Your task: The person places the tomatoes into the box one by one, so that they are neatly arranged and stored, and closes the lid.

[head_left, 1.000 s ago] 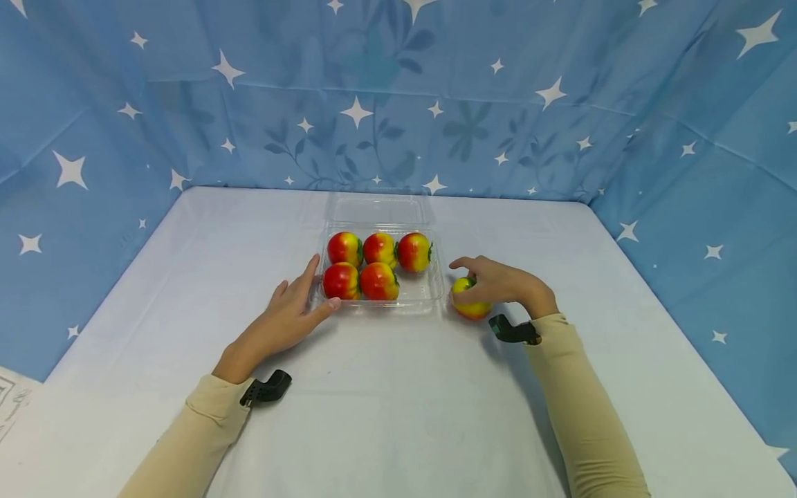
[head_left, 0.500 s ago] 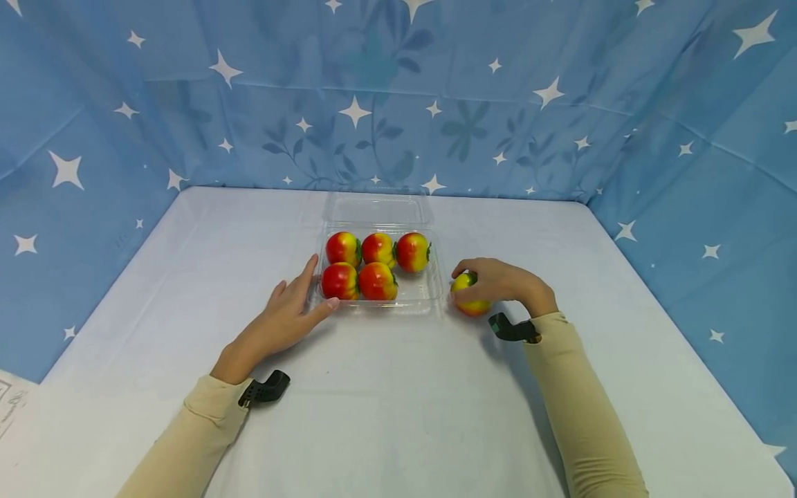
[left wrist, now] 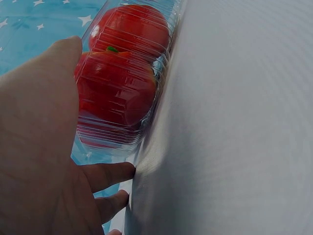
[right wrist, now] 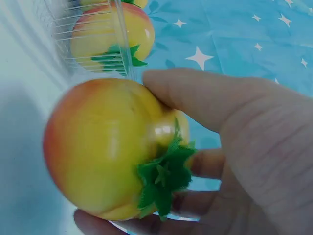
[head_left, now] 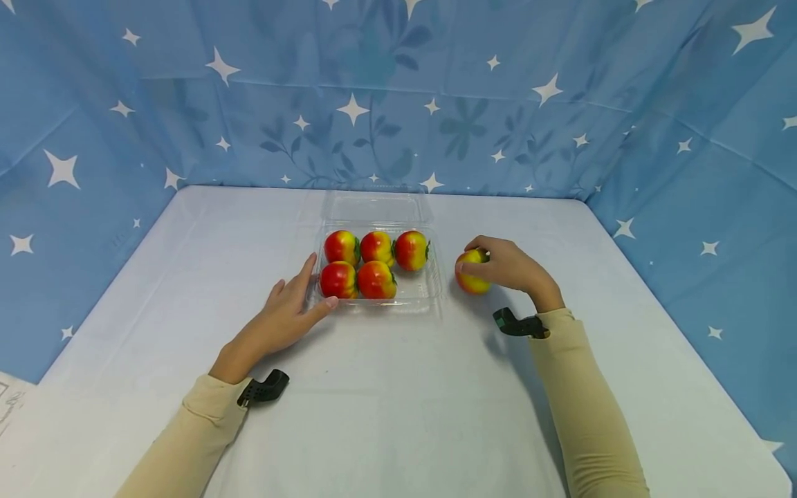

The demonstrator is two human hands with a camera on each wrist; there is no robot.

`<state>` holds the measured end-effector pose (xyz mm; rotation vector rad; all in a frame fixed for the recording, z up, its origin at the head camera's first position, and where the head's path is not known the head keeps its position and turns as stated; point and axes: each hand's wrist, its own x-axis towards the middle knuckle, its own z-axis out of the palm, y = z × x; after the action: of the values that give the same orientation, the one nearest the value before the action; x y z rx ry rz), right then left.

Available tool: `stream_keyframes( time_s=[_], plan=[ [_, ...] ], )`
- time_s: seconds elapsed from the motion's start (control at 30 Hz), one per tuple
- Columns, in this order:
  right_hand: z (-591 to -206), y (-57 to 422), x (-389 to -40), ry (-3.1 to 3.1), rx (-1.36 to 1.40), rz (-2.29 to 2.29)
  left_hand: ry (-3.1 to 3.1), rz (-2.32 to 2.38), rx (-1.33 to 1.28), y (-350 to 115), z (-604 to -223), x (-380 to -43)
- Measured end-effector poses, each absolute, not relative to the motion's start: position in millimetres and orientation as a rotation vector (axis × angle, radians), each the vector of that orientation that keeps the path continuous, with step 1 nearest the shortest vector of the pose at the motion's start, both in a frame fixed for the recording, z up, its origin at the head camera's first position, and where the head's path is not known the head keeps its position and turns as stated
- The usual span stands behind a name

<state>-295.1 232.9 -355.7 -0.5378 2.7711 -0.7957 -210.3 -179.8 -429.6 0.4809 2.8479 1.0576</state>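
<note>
A clear plastic clamshell box [head_left: 415, 286] lies with its lid [head_left: 376, 206] folded back. Inside are several red-and-yellow persimmons [head_left: 376, 279], in two rows; the front right spot shows bare plastic. My left hand [head_left: 280, 324] rests at the box's front left corner, thumb along the front wall and fingers spread beside the left wall. To the right of the box, my right hand [head_left: 517, 268] grips another persimmon [head_left: 473, 283], which appears raised over its shadow. In the right wrist view, thumb and fingers wrap that persimmon [right wrist: 98, 147], its green leafy cap [right wrist: 166, 176] turned toward the palm.
A white cloth [head_left: 373, 401] covers the table. Blue star-patterned curtains [head_left: 386, 90] enclose its back and sides. A black camera band sits on each wrist. Part of a printed white sheet [head_left: 12, 401] shows at the left edge.
My right hand has closed around the loose persimmon and moved it away from me, slightly up off the cloth. The left hand and the box stay in place.
</note>
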Motion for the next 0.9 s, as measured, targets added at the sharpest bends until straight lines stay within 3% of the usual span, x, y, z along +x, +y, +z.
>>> stream_keyframes(
  time_s=[0.53,0.9],
  plan=[
    [-348.8,233.9,-290.9,2.988,-0.247,-1.286,2.852,1.048,0.463,-180.3,-433.0,-212.0],
    [-346.1,228.2,-288.8,2.875,-0.215,-1.638,2.847,1.054,0.480,-181.0,-431.7,-212.2]
  ],
)
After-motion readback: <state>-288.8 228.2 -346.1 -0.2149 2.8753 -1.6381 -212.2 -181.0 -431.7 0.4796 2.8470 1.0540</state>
